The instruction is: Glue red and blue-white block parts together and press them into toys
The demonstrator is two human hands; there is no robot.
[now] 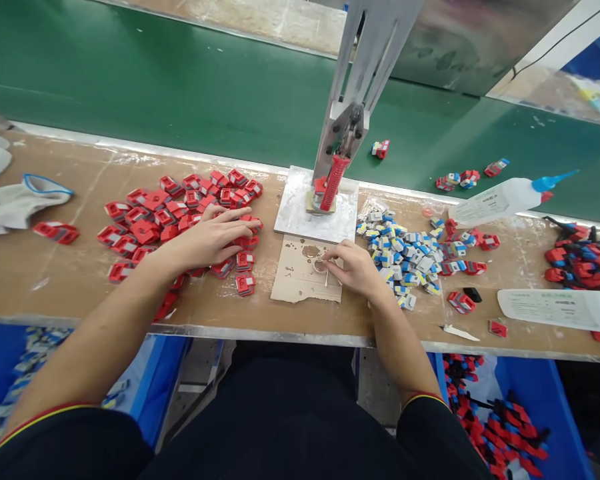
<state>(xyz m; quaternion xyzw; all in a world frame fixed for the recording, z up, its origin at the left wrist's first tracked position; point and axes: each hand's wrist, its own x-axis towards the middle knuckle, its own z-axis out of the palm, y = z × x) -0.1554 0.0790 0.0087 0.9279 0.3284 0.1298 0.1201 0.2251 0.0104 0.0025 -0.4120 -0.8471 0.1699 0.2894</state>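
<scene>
My left hand [213,239] rests on the right side of a heap of red and grey plastic parts [145,230], its fingers stretched out and apart. Over a piece of cardboard [290,283] my right hand [353,267] pinches thumb and forefinger together. Just below those fingertips shows a thin white stick [326,280], which looks like a cotton swab. Beside it sits a small round cap [320,266]. Wet-looking spots mark the cardboard. Behind it stands a press with a red handle [336,180] on a pale metal plate [293,213].
Right of my right hand lies a heap of white, blue and yellow parts [405,257]. Farther right are two glue bottles [495,202], a blade [460,332] and red-black parts [575,257]. A glove [25,203] lies left. A green belt [180,87] runs behind; blue bins [545,393] stand below.
</scene>
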